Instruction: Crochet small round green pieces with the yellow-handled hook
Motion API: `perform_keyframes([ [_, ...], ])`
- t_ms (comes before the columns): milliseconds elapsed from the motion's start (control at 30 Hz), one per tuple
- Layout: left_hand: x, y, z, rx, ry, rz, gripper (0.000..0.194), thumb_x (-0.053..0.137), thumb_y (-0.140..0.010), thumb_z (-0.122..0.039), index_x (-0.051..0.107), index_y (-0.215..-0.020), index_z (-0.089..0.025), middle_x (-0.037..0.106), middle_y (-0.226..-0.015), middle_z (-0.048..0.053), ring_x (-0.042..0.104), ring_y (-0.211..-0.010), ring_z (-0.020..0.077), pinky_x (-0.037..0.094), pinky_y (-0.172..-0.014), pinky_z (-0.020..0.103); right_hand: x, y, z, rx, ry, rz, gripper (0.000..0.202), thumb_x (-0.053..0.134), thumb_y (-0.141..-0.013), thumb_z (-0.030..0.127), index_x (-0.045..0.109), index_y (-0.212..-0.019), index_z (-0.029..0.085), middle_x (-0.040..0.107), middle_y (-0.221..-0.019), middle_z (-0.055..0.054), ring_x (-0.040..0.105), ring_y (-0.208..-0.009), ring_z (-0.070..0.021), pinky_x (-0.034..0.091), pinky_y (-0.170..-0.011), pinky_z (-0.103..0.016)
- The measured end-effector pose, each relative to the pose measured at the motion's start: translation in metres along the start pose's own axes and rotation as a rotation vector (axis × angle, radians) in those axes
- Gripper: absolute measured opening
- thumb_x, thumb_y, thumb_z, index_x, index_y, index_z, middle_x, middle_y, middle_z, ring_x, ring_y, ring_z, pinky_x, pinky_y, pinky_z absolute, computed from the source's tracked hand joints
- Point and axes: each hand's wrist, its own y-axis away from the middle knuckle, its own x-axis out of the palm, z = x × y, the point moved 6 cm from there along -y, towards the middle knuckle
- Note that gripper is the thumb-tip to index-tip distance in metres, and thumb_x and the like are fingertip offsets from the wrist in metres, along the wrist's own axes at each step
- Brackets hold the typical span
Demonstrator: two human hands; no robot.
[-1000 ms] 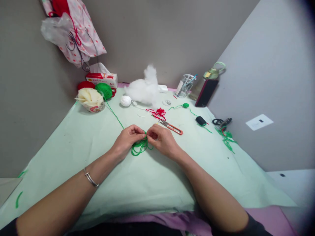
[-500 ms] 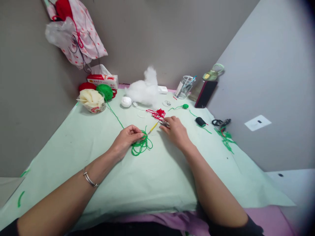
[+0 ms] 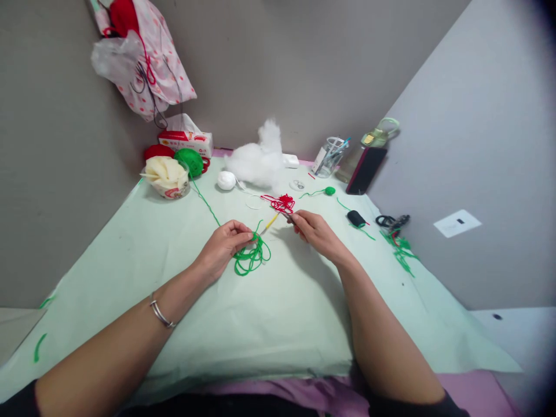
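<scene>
My left hand pinches green yarn between thumb and fingers, and loose loops of it lie on the table below. A strand runs from there back to a green yarn ball. A yellow-handled crochet hook lies just right of the green loops, its thin end toward them. My right hand is closed around small dark scissors, mostly hidden by the fingers. Their tip points left, close to the hook's yellow end and a tangle of red yarn.
White stuffing and a white yarn ball sit at the back. A tub stands back left. A glass jar, a phone and a black spool are on the right. Green scraps lie at the right edge.
My right hand has picked up the scissors from the table and closed round them, turning slightly. The left hand keeps its pinch on the green yarn. The view has shifted slightly.
</scene>
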Motion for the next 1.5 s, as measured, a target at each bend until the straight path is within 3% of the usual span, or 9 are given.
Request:
perform_keyframes([
  [200, 0.002, 0.0, 0.001, 0.007, -0.025, 0.005, 0.033, 0.092, -0.064, -0.031, 0.064, -0.078, -0.018, 0.073, -0.077, 0.001, 0.07, -0.077, 0.0181, 0.053, -0.083, 0.034, 0.021, 0.013, 0.035, -0.104, -0.116, 0.213, 0.035, 0.05, -0.102, 0.045, 0.062, -0.081, 0.02, 0.058, -0.073, 0.002, 0.05, -0.066, -0.0136, 0.041, -0.064, -0.027],
  [367, 0.005, 0.002, 0.002, 0.011, -0.057, 0.012, 0.033, 0.091, -0.064, -0.031, 0.064, -0.078, -0.019, 0.071, -0.075, 0.0, 0.069, -0.075, 0.0185, 0.052, -0.079, 0.034, 0.035, 0.014, 0.04, -0.096, -0.132, 0.222, 0.035, 0.051, -0.102, 0.044, 0.062, -0.08, 0.02, 0.053, -0.07, 0.003, 0.045, -0.065, -0.0132, 0.036, -0.06, -0.026],
  [700, 0.008, 0.003, 0.002, 0.01, -0.053, 0.023, 0.033, 0.091, -0.065, -0.031, 0.063, -0.078, -0.019, 0.071, -0.075, -0.001, 0.068, -0.075, 0.0178, 0.051, -0.078, 0.033, 0.039, 0.013, 0.042, -0.105, -0.094, 0.213, 0.042, 0.049, -0.102, 0.045, 0.061, -0.071, 0.02, 0.048, -0.063, 0.004, 0.041, -0.06, -0.012, 0.035, -0.058, -0.025],
  [867, 0.009, 0.004, 0.001, 0.008, -0.037, 0.026, 0.032, 0.091, -0.065, -0.03, 0.063, -0.077, -0.019, 0.071, -0.076, 0.0, 0.069, -0.077, 0.0181, 0.051, -0.079, 0.034, 0.022, 0.006, 0.023, -0.024, 0.046, 0.033, 0.04, 0.046, -0.104, 0.043, 0.071, -0.083, 0.02, 0.056, -0.062, 0.002, 0.05, -0.058, -0.015, 0.04, -0.06, -0.027],
  [1000, 0.009, 0.004, 0.0, 0.001, -0.028, 0.035, 0.031, 0.092, -0.065, -0.028, 0.064, -0.076, -0.019, 0.072, -0.078, 0.001, 0.07, -0.079, 0.0187, 0.052, -0.083, 0.035, -0.007, 0.002, -0.007, 0.05, 0.254, -0.24, 0.025, 0.051, -0.1, 0.027, 0.072, -0.107, 0.015, 0.069, -0.095, -0.015, 0.062, -0.086, -0.0278, 0.047, -0.076, -0.039],
  [1067, 0.009, 0.004, 0.0, 0.0, -0.023, 0.039, 0.03, 0.092, -0.066, -0.028, 0.065, -0.076, -0.018, 0.072, -0.079, 0.001, 0.07, -0.079, 0.0183, 0.052, -0.082, 0.035, -0.007, 0.001, -0.011, -0.013, 0.327, -0.278, 0.032, 0.053, -0.096, 0.015, 0.067, -0.125, 0.015, 0.066, -0.12, -0.021, 0.061, -0.107, -0.0335, 0.049, -0.088, -0.045],
  [1167, 0.009, 0.003, 0.002, 0.005, -0.012, 0.043, 0.03, 0.091, -0.065, -0.027, 0.065, -0.077, -0.018, 0.071, -0.078, 0.0, 0.069, -0.078, 0.0173, 0.052, -0.08, 0.032, 0.016, -0.001, 0.0, -0.209, 0.387, -0.189, 0.042, 0.057, -0.093, 0.006, 0.066, -0.132, 0.022, 0.066, -0.131, -0.016, 0.058, -0.121, -0.0302, 0.049, -0.099, -0.043],
  [1333, 0.011, 0.003, 0.003, 0.015, 0.004, 0.066, 0.03, 0.091, -0.066, -0.025, 0.064, -0.077, -0.018, 0.07, -0.077, -0.001, 0.068, -0.075, 0.015, 0.051, -0.077, 0.029, 0.046, -0.002, 0.022, -0.451, 0.483, -0.116, 0.021, 0.06, -0.099, 0.014, 0.075, -0.112, 0.022, 0.072, -0.12, -0.012, 0.06, -0.113, -0.0284, 0.052, -0.093, -0.039],
  [1500, 0.014, 0.006, -0.002, 0.013, 0.024, 0.105, 0.03, 0.092, -0.068, -0.027, 0.066, -0.079, -0.018, 0.069, -0.078, -0.001, 0.067, -0.074, 0.0137, 0.053, -0.077, 0.027, 0.041, 0.0, 0.033, -0.576, 0.53, -0.185, 0.02, 0.056, -0.103, 0.015, 0.074, -0.11, 0.02, 0.075, -0.115, -0.012, 0.06, -0.117, -0.0274, 0.048, -0.097, -0.039],
])
